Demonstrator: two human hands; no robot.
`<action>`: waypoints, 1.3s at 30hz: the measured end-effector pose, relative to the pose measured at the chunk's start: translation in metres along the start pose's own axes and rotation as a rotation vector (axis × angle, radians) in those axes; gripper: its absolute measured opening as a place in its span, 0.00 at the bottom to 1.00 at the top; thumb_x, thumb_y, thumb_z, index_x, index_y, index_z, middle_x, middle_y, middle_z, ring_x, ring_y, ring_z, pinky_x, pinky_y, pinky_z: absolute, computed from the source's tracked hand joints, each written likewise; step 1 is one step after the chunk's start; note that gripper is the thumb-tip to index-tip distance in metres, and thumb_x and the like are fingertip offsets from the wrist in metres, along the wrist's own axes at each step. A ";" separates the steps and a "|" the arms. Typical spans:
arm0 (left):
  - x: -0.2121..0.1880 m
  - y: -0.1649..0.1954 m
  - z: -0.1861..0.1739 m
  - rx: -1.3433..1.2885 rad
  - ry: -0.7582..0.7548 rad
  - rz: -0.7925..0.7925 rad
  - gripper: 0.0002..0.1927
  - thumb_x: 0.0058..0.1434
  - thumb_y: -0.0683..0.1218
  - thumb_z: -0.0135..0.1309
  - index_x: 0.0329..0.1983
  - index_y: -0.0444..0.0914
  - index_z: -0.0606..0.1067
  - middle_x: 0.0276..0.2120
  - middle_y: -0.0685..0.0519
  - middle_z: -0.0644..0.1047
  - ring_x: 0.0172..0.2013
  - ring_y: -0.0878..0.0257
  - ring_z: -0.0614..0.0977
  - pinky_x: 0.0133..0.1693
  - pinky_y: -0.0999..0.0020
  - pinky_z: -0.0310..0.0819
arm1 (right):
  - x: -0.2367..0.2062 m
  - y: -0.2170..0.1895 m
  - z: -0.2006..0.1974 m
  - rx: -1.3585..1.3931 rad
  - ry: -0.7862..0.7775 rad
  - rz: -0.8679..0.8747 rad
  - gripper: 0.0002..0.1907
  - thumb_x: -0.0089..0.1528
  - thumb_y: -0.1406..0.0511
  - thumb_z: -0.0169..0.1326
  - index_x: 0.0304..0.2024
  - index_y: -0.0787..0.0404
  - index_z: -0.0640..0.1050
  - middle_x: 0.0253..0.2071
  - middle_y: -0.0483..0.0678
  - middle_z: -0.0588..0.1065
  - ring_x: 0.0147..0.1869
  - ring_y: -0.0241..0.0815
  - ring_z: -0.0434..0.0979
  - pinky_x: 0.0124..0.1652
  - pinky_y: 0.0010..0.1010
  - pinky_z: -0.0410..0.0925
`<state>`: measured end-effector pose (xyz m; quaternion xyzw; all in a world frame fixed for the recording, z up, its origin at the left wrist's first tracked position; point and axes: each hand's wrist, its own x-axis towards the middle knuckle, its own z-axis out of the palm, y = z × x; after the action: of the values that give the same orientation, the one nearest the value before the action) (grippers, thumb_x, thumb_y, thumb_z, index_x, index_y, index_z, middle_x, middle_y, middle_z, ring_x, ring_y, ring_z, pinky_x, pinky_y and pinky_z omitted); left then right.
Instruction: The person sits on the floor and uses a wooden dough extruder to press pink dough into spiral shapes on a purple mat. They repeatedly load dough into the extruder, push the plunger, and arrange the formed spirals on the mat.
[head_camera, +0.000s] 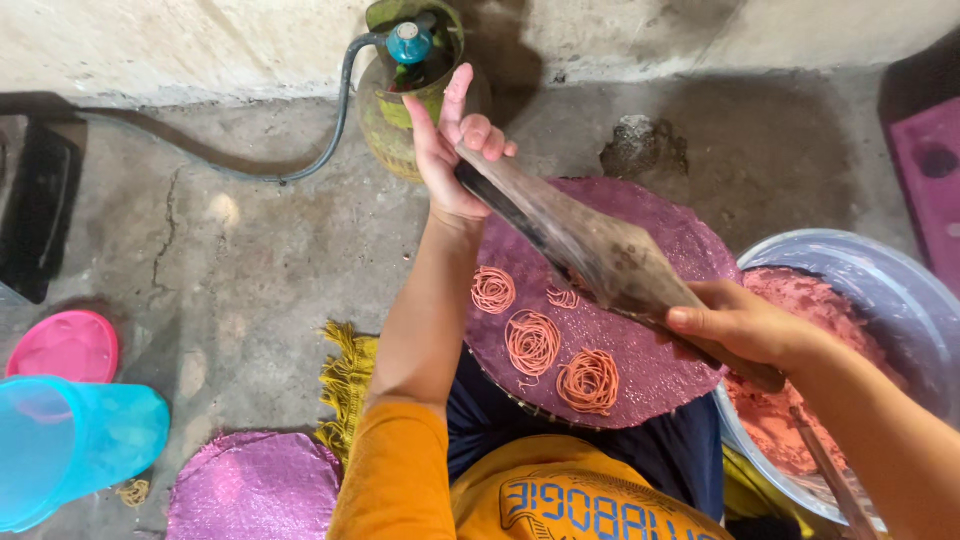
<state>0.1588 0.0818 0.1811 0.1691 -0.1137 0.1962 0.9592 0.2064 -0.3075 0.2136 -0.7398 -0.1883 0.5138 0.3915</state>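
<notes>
Around wooden press (600, 255), both hands.

Single head-mounted view, looking steeply down from the seated person's own eye level over the lap, with the far edge of the frame reaching the base of a concrete wall (200, 40). The camera sits close: both forearms enter from the bottom edge, and the round purple tray (690, 250) on the knees fills the centre. The concrete floor (230, 270) spreads to the left, and a large basin (880, 280) is cut by the right edge.
</notes>
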 end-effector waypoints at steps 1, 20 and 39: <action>-0.006 0.003 0.004 0.006 0.006 -0.007 0.38 0.68 0.76 0.37 0.66 0.47 0.70 0.22 0.58 0.70 0.25 0.61 0.72 0.40 0.55 0.73 | -0.005 0.000 0.004 0.030 0.005 0.023 0.45 0.50 0.42 0.60 0.57 0.71 0.77 0.38 0.55 0.82 0.36 0.43 0.81 0.37 0.33 0.76; -0.040 0.018 0.031 0.018 0.072 -0.007 0.37 0.70 0.75 0.33 0.63 0.47 0.73 0.20 0.58 0.69 0.24 0.61 0.70 0.39 0.56 0.71 | -0.028 -0.022 0.015 -0.109 0.026 0.001 0.46 0.49 0.43 0.62 0.60 0.67 0.78 0.39 0.57 0.83 0.41 0.44 0.82 0.43 0.35 0.77; -0.083 -0.149 -0.073 1.158 -0.069 -1.003 0.33 0.67 0.63 0.44 0.70 0.42 0.67 0.67 0.48 0.71 0.66 0.57 0.69 0.63 0.59 0.63 | -0.038 0.023 0.005 -0.087 0.176 0.081 0.45 0.48 0.45 0.64 0.63 0.59 0.75 0.36 0.52 0.81 0.37 0.41 0.81 0.38 0.34 0.75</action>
<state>0.1575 -0.0482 0.0486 0.6819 0.0675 -0.2398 0.6877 0.1836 -0.3454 0.2180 -0.8055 -0.1452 0.4535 0.3528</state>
